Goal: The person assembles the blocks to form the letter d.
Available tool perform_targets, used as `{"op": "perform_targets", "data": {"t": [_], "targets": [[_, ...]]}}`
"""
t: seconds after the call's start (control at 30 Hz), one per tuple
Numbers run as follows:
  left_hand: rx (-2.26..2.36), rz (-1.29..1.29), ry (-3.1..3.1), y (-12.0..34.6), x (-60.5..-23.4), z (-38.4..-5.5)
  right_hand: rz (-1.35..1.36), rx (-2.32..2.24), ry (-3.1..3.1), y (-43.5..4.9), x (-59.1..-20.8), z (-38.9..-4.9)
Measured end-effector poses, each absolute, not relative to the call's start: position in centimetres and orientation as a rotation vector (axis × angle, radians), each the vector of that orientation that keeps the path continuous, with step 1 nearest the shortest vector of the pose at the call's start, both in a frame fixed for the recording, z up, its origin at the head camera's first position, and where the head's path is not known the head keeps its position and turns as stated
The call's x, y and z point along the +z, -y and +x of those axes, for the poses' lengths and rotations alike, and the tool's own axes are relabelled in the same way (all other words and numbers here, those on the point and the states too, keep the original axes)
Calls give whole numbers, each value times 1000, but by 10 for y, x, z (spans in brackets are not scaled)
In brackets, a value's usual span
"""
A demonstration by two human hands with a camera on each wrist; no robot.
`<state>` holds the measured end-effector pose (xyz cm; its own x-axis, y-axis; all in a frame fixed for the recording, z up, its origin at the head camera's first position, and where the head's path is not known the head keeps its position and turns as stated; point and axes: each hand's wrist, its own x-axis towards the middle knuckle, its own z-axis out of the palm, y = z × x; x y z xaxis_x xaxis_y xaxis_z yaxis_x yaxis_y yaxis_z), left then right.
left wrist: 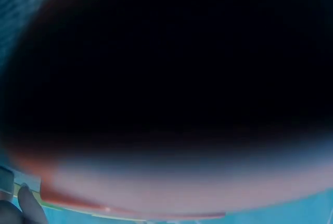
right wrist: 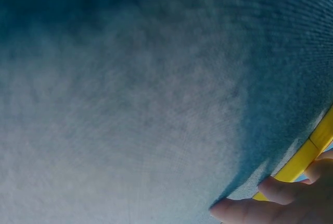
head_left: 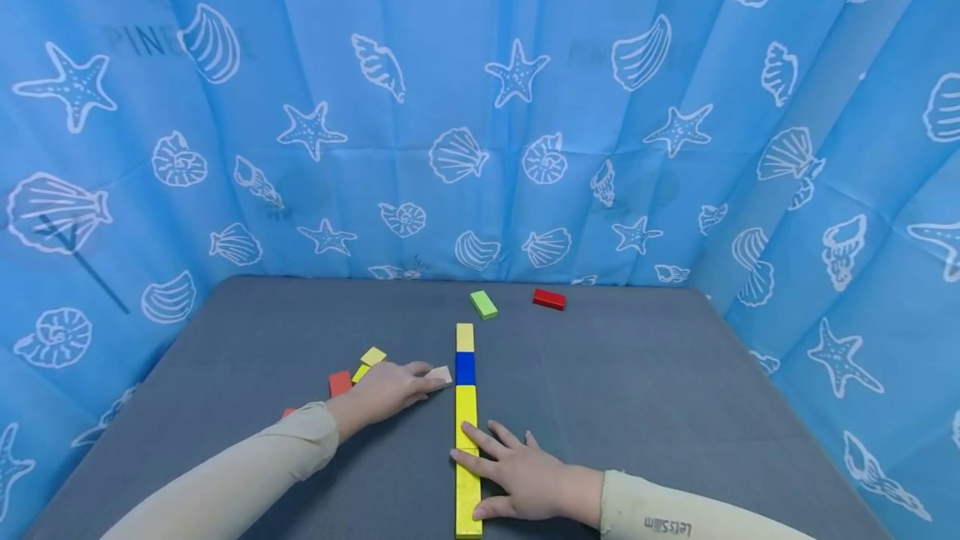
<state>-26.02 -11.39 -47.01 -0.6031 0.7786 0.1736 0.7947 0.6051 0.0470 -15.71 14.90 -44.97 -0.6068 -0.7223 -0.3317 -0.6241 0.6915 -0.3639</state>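
A straight row of blocks runs away from the person in the head view: two long yellow blocks (head_left: 467, 407) nearest, then a blue block (head_left: 465, 368), then a pale yellow block (head_left: 465, 337) at the far end. My left hand (head_left: 390, 390) pinches a small cream block (head_left: 439, 374) just left of the row, beside the blue block. With fingers spread, my right hand (head_left: 525, 473) rests on the near yellow blocks, thumb at the lower one. The right wrist view shows its fingers (right wrist: 281, 190) along the yellow blocks (right wrist: 296, 164). A dark blur covers most of the left wrist view.
Left of the left hand lie a red block (head_left: 340, 382), a yellow block (head_left: 361, 372) and a pale yellow block (head_left: 373, 357). A green block (head_left: 483, 304) and a dark red block (head_left: 550, 299) lie toward the back of the grey table (head_left: 637, 390). A blue shell-print curtain (head_left: 510, 148) hangs behind.
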Motion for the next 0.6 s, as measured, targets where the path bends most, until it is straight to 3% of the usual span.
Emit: {"op": "perform_targets", "data": {"t": [0.6], "targets": [[-139,-1359,2672,108,-471,-263,-1049,-292,-2445,-150,-451,-158]]}}
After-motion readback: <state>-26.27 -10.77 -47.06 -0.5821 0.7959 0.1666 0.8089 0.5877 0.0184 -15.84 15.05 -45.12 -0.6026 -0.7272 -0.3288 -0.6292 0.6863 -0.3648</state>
